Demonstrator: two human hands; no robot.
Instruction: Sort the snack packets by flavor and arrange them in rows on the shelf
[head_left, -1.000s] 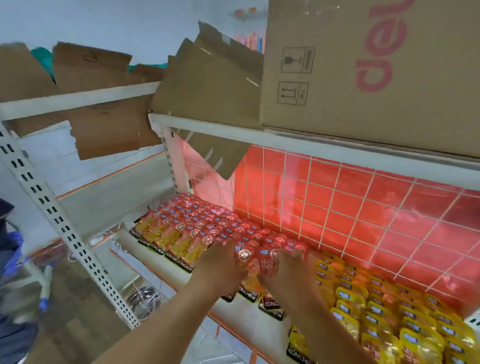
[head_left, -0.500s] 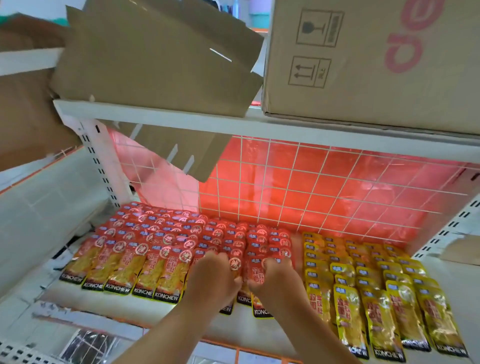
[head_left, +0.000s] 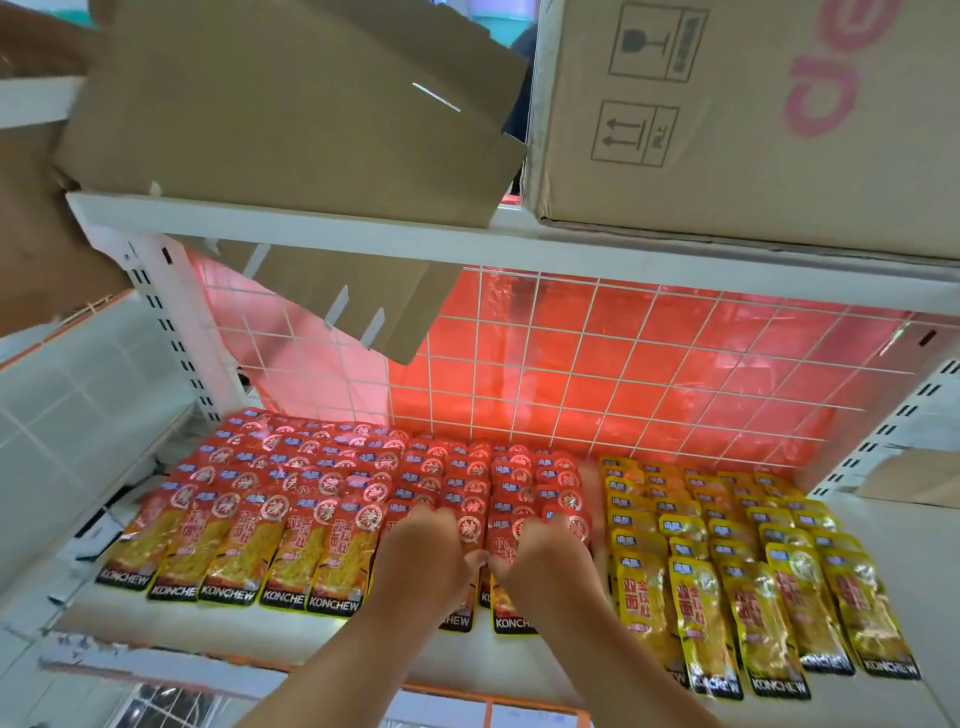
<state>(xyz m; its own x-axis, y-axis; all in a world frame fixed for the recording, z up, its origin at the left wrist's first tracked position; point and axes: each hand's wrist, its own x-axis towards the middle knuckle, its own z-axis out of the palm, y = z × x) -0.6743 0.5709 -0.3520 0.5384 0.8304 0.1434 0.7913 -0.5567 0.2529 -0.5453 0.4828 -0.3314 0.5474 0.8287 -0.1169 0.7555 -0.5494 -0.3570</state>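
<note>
Left hand, right hand, apparently pinching red packets on shelf

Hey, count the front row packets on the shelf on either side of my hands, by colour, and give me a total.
Red front packets, left of the left hand: 5
Yellow front packets, right of the right hand: 5
Total: 10
The red packets under both hands are partly hidden, so they are left out.
</note>
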